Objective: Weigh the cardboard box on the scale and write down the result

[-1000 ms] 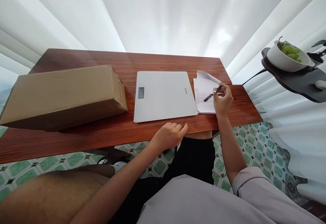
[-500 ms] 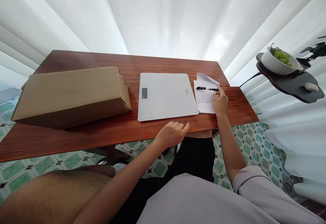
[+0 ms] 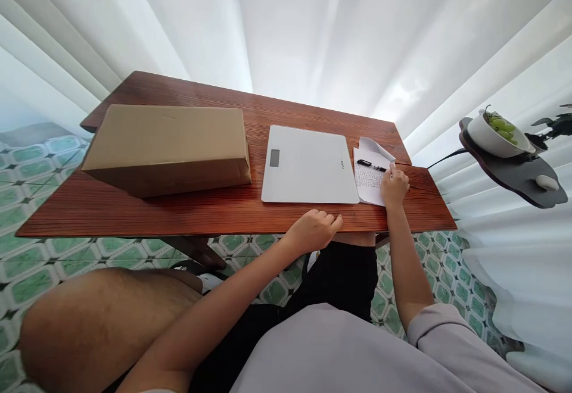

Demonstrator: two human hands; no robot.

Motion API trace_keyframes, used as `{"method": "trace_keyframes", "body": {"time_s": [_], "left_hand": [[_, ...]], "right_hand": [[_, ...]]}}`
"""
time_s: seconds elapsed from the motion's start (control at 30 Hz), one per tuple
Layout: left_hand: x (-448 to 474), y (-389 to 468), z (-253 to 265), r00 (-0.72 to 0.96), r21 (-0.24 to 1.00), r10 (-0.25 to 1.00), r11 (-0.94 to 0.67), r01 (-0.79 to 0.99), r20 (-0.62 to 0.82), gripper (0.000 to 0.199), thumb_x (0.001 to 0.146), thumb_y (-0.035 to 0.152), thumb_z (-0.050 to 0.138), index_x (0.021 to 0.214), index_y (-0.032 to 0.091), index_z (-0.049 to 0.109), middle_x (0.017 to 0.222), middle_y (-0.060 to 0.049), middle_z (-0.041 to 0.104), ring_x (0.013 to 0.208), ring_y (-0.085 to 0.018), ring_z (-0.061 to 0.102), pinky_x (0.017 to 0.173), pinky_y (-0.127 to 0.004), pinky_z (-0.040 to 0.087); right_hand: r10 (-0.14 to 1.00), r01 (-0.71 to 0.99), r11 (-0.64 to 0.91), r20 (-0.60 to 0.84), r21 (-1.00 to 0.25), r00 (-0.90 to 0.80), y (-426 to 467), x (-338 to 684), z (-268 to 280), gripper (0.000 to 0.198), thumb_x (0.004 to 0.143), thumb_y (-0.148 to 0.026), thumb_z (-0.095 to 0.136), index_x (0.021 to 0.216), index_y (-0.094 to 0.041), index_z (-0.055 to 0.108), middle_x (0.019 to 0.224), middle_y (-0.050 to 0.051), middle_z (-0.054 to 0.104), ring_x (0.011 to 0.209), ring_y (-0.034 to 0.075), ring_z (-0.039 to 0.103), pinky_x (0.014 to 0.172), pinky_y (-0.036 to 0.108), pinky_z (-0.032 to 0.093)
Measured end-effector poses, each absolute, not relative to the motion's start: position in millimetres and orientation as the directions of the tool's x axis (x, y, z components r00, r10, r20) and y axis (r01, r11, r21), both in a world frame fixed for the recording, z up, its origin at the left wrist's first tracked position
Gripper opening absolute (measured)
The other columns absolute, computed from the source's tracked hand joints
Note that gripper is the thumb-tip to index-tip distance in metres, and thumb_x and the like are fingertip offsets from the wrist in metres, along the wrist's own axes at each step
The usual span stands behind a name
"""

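Left hand [image 3: 315, 230] looks empty, loosely curled, right hand [image 3: 395, 187] grip's unclear, and one nudge could roll that pen [image 3: 364, 163] off the notepad [image 3: 369, 182].

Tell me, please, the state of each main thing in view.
Brown cardboard box: closed on visible faces.
Flat white rectangular scale: display showing no legible digits.
White paper notepad: handwritten, upper sheet curled.
Slim black pen: lying on notepad.
Round white bowl: holding green grapes.
Left hand: loosely curled, holding nothing visible.
Right hand: beside pen's end, grip unclear.
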State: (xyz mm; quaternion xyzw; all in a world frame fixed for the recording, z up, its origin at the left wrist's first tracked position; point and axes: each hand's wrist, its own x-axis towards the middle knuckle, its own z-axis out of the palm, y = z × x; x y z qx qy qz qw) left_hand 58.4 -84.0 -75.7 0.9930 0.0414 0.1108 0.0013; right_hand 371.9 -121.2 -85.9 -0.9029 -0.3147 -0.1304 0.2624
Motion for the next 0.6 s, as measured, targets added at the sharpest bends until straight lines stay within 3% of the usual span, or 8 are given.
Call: {"method": "trace_keyframes", "body": {"time_s": [0.13,0.23,0.33,0.6], "left_hand": [[57,-86,-72,0.968,0.039,0.105,-0.994,0.099,0.227,0.037,0.096,0.015,0.045,0.130,0.007,0.058,0.087,-0.010,0.067,0.080,-0.024,0.066,0.066,-0.036,0.046],[53,-87,-62,0.973,0.050,0.119,-0.993,0.111,0.200,0.032,0.095,0.013,0.047,0.123,0.009,0.061,0.083,-0.009,0.066,0.076,-0.024,0.064,0.062,-0.036,0.043],[46,-85,-41,0.968,0.036,0.145,-0.989,0.141,0.204,0.036,0.096,0.014,0.046,0.128,0.009,0.059,0.081,-0.007,0.066,0.074,-0.022,0.064,0.062,-0.035,0.041],[7,-57,33,0.863,-0.078,0.276,-0.938,0.338,0.424,0.040,0.099,0.014,0.037,0.127,0.013,0.066,0.070,-0.002,0.061,0.062,-0.016,0.054,0.054,-0.032,0.031]], "right_hand": [[0.465,0.672,-0.603,0.496,-0.429,0.734,-123,371,-83,0.047,0.095,-0.028,0.036,0.127,-0.016,0.069,0.120,0.018,0.070,0.112,0.031,0.058,0.099,0.050,0.044],[0.457,0.716,-0.536,0.558,-0.447,0.692,-124,368,-81,0.038,0.094,-0.028,0.038,0.113,-0.017,0.070,0.114,0.015,0.072,0.108,0.030,0.060,0.097,0.048,0.045],[0.434,0.741,-0.491,0.610,-0.458,0.663,-125,364,-78,0.032,0.095,-0.026,0.037,0.100,-0.018,0.067,0.109,0.015,0.071,0.105,0.029,0.060,0.097,0.047,0.043],[0.434,0.783,-0.435,0.658,-0.445,0.615,-126,362,-77,0.038,0.101,-0.031,0.029,0.082,-0.021,0.060,0.094,0.014,0.068,0.096,0.027,0.058,0.092,0.045,0.040]]}}
